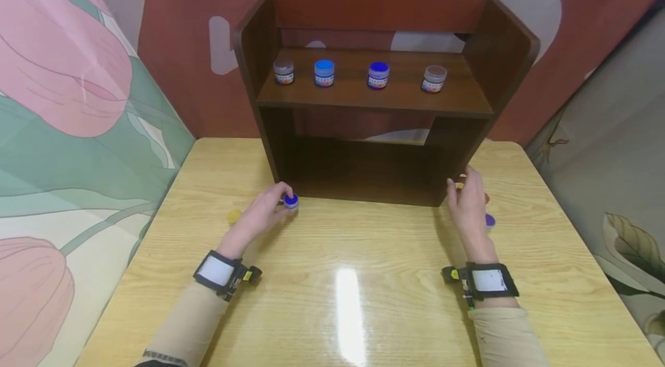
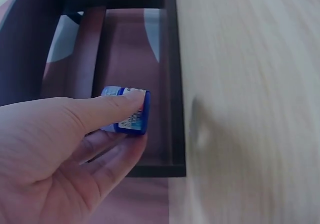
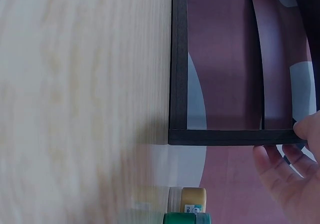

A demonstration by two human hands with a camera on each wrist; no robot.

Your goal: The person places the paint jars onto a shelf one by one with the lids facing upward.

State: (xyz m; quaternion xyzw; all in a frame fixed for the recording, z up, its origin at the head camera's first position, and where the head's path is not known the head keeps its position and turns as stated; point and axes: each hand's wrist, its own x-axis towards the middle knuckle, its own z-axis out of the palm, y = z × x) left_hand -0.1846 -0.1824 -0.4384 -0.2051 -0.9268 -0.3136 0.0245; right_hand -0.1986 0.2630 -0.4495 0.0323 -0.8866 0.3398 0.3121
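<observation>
The left hand (image 1: 262, 211) pinches a small blue jar (image 1: 291, 201), clamped between the thumb on one side and the fingers on the other. The jar sits out at the fingertips, its printed label partly covered by the thumb, and is just in front of the lower left corner of a dark brown wooden shelf unit (image 1: 363, 107). Whether its base touches the tabletop (image 1: 312, 298) cannot be told. A yellow jar (image 1: 234, 216) stands beside the left hand, on its outer side.

The right hand (image 1: 467, 205) is at the unit's right side panel; in the right wrist view its thumb lies over the panel's front edge and the fingers press the outer face, so the board is held between them. A purple jar (image 1: 490, 221) is just beside that hand, and the right wrist view shows an amber-yellow jar (image 3: 194, 199) next to a green jar (image 3: 180, 219), both outside the panel.

On the upper shelf, four labelled jars stand spaced in a row: a clear-topped jar (image 1: 284, 71), a light blue jar (image 1: 324, 74), a dark blue jar (image 1: 378, 75) and another clear-topped one.
</observation>
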